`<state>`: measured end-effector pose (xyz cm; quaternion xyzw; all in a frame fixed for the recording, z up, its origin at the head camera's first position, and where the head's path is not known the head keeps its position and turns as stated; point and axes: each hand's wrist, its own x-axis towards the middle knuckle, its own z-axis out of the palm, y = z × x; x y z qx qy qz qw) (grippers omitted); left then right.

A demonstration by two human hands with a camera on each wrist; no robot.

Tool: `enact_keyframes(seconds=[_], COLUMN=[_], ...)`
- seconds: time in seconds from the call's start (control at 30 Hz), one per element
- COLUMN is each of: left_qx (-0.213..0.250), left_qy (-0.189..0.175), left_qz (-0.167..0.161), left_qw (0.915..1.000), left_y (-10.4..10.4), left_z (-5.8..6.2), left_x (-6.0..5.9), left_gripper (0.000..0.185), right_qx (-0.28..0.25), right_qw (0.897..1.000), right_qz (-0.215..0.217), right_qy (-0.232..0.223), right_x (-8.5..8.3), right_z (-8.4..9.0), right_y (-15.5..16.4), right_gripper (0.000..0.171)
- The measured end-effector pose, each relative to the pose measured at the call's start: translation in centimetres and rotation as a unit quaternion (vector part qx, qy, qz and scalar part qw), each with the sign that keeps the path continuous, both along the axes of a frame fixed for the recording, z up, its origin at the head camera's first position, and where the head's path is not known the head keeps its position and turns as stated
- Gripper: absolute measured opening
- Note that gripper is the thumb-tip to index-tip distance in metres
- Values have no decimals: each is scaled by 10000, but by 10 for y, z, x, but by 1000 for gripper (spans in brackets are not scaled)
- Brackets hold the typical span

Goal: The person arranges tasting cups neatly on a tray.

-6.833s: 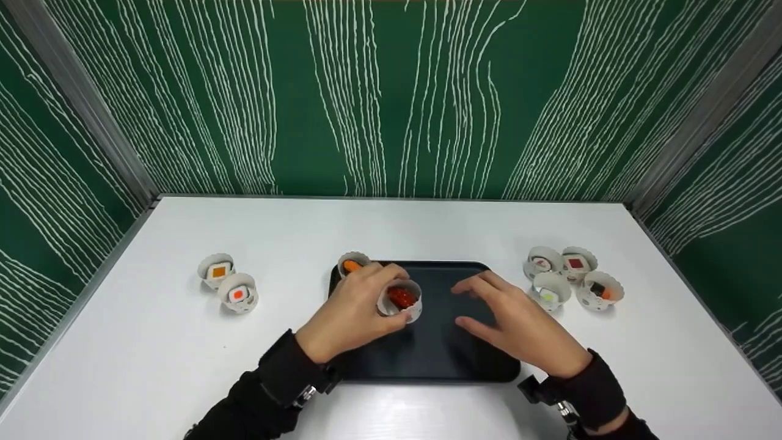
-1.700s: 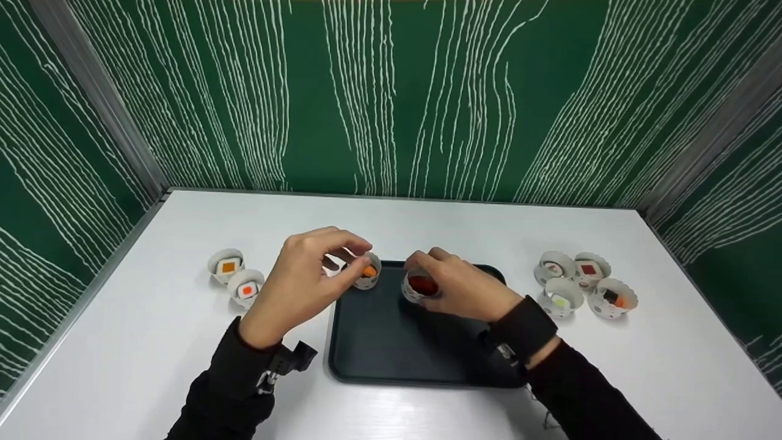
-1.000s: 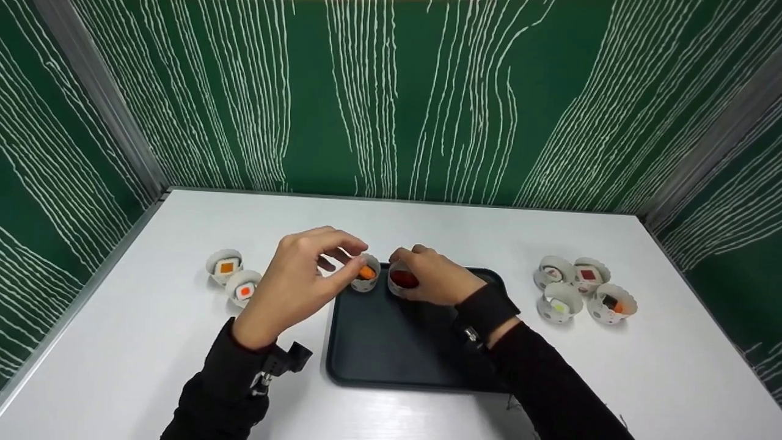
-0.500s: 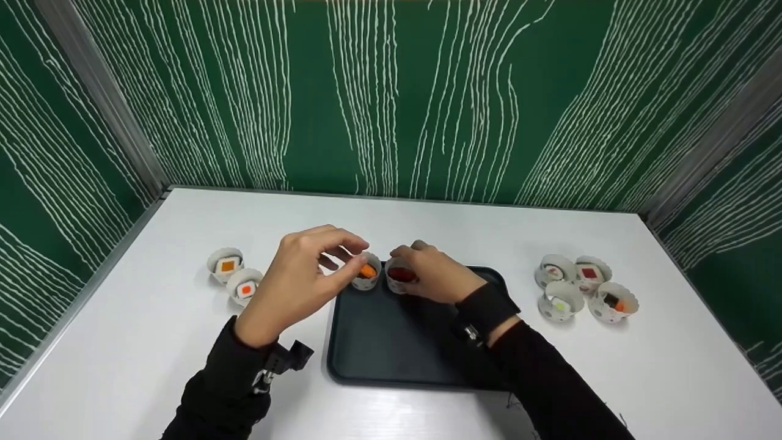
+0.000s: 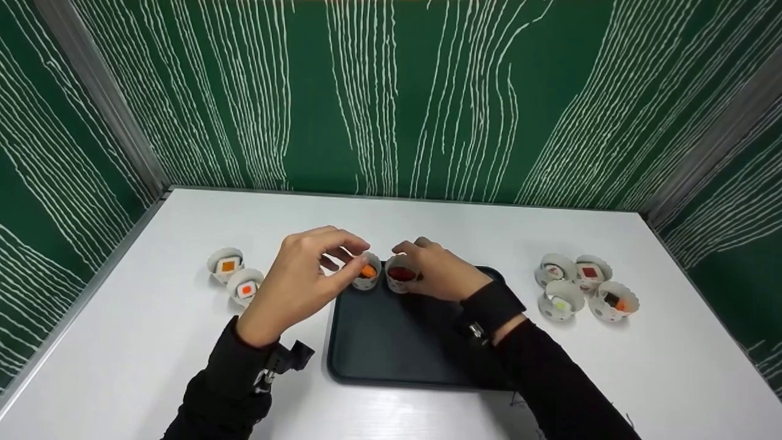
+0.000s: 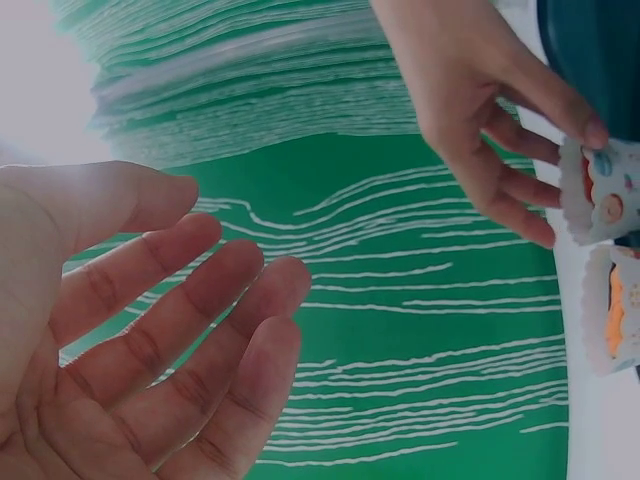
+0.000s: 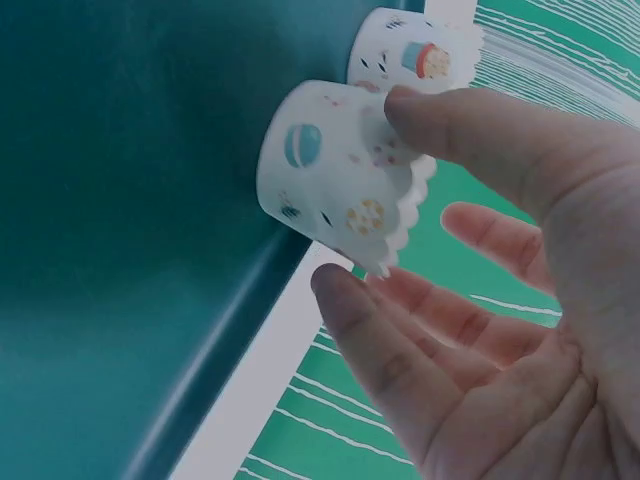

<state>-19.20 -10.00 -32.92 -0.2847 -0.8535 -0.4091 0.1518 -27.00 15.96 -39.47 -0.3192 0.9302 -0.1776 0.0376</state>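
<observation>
A black tray lies on the white table. At the tray's far left corner stand two white paper cups side by side: one with orange filling and one with red filling. My right hand pinches the red-filled cup between thumb and fingers, close to the tray's rim. My left hand hovers just left of the orange-filled cup, with its fingers relaxed and holding nothing.
Two filled cups stand on the table left of the tray. Several more cups cluster at the right. Green patterned walls close in the back and both sides.
My right hand has carried the red-filled cup leftwards across the tray until it stands beside the orange-filled cup. My left hand has stayed hovering by the orange-filled cup.
</observation>
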Motion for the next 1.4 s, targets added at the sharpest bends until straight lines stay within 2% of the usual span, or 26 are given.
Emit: enact_keyframes(seconds=[0.13, 0.6, 0.93, 1.2, 1.4], left_qx=[-41, -346, -460, -666, -791], left_qy=[11, -134, -320, -320, -446], left_qz=[16, -19, -77, -197, -374], left_qw=[10000, 9993, 9984, 9971, 9952], left_y=[0, 5, 11, 18, 25], left_z=[-1, -7, -15, -24, -32], left_x=[0, -3, -3, -6, -3], left_gripper=[11, 14, 16, 20, 31], right_qx=[87, 15, -293, -407, -580], right_qw=[9999, 9988, 9985, 9979, 9973], right_qz=[-46, -455, -400, -413, -278], right_qy=[42, 193, 212, 285, 365], right_x=[2, 16, 29, 40, 53], right_z=[5, 16, 23, 27, 26], right_y=[4, 21, 38, 50, 53], right_gripper=[64, 62, 59, 57, 52])
